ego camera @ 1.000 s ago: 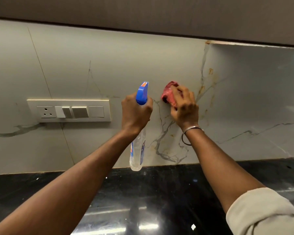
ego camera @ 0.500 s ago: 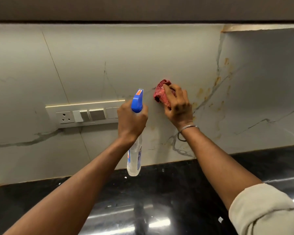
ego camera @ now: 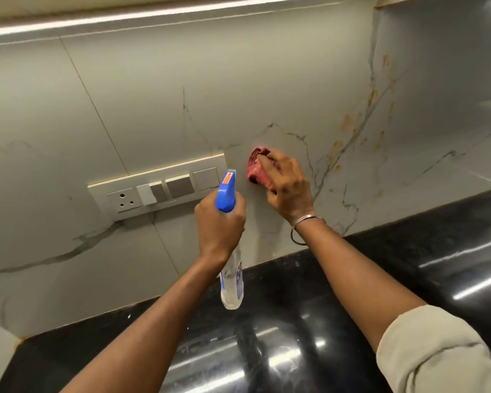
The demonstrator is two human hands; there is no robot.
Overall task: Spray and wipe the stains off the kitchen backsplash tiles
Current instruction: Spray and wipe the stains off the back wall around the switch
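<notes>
left hand (ego camera: pixel 220 225): fingers curled round the spray bottle (ego camera: pixel 229 236), nozzle toward the wall.
right hand (ego camera: pixel 287 188): pressing a red cloth (ego camera: pixel 256 170) to the backsplash tiles (ego camera: pixel 238 95).
stains (ego camera: pixel 349 131): right of that hand.
table (ego camera: pixel 408 265): black, glossy, beneath both arms.

A glossy black bench (ego camera: pixel 408 268) runs below me, its polished top throwing back bright streaks of light. In my tilted view its back edge climbs from the near left corner up toward the right. Above that back edge, toward the left, a cream switch plate (ego camera: pixel 165 175) is mounted. At the plate's left end is a three-pin socket (ego camera: pixel 123 199), and just beside it a white rocker switch (ego camera: pixel 145 193). Grey panels (ego camera: pixel 179 186) run on to the plate's right end; whether they are switches or blanks I cannot tell. Along the top of my view glows a long lit strip (ego camera: pixel 153 17).
</notes>
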